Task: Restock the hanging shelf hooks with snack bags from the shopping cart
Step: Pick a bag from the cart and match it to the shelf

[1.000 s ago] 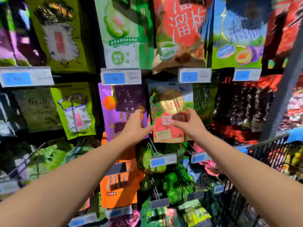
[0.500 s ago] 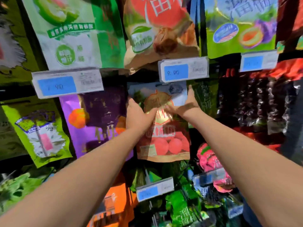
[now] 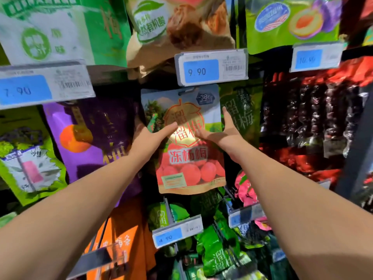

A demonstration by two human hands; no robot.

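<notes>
My left hand [image 3: 150,138] and right hand [image 3: 220,134] each pinch a side of the bag [image 3: 191,166], thumbs in front, under a tag [image 3: 212,68].

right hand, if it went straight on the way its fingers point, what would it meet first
The right hand would probably meet the 9.90 price tag above the red snack bag it holds; depth unclear.
</notes>
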